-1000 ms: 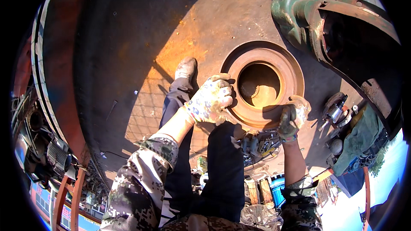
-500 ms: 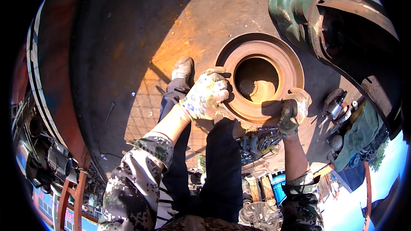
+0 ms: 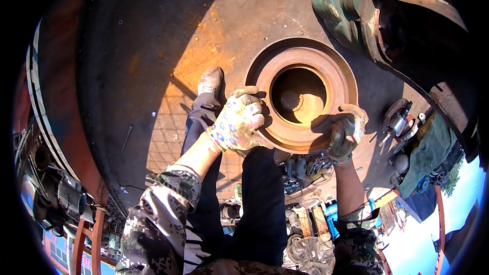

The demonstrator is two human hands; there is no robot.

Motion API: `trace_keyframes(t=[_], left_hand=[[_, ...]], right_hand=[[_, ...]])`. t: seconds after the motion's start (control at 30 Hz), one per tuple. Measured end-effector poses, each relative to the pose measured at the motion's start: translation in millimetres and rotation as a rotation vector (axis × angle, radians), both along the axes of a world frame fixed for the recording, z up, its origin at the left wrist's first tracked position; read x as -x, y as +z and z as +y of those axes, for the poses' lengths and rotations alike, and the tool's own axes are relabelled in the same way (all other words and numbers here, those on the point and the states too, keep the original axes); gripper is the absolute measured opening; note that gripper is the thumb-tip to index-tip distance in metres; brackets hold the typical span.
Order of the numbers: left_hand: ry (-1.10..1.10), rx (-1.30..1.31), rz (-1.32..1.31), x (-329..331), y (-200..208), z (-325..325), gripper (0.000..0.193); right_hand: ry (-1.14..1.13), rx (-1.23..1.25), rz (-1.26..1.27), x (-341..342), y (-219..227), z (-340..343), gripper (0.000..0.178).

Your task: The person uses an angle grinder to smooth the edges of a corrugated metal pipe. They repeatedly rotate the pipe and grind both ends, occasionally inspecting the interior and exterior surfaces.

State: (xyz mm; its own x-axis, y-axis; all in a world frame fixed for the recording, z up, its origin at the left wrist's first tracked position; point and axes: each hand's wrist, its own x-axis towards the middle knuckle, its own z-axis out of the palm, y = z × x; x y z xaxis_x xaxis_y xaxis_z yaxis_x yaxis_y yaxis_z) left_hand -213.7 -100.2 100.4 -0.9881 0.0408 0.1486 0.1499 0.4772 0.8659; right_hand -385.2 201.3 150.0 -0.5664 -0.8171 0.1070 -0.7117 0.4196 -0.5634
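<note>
A large round rusty metal ring, flanged and with a wide hole through its middle [image 3: 335, 74], is in front of my legs. My left hand [image 3: 240, 120], in a dirty white glove with a blue flower pattern, grips its left rim with the fingers curled over. On the lower right rim, my right hand [image 3: 348, 133], in a soiled glove, is closed round the edge. Inside the ring's hole a sunlit, notched patch shows against deep shadow. The fingertips under the rim are hidden on both sides.
A big green curved metal housing [image 3: 351, 12] stands at the upper right. A grinder-like power tool [image 3: 399, 124] lies right of the ring, beside a green cloth [image 3: 425, 147]. Tools [image 3: 305, 169] are heaped below the ring. My shoe [image 3: 211, 80] is left of it; a red-brown beam [image 3: 63, 107] runs farther left.
The ring and both gripping hands sit slightly farther left in the picture, along with a small shift of the whole view. Both hands keep their hold on the rim.
</note>
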Motion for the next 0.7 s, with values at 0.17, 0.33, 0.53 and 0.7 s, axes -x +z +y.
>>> trace_keyframes(t=[0.17,0.33,0.53,0.7], left_hand=[[0.072,0.049,0.045,4,3,-1,0.05],[0.055,0.109,0.005,12,7,-7,0.057],[0.053,0.157,-0.089,8,3,-11,0.061],[0.051,0.13,-0.097,14,1,0,0.059]], right_hand=[[0.042,0.004,0.111,0,1,-11,0.016],[-0.156,0.055,0.087,3,-7,-27,0.007],[-0.166,0.031,0.103,15,0,-41,0.012],[-0.104,0.031,0.422,13,-28,-4,0.024]])
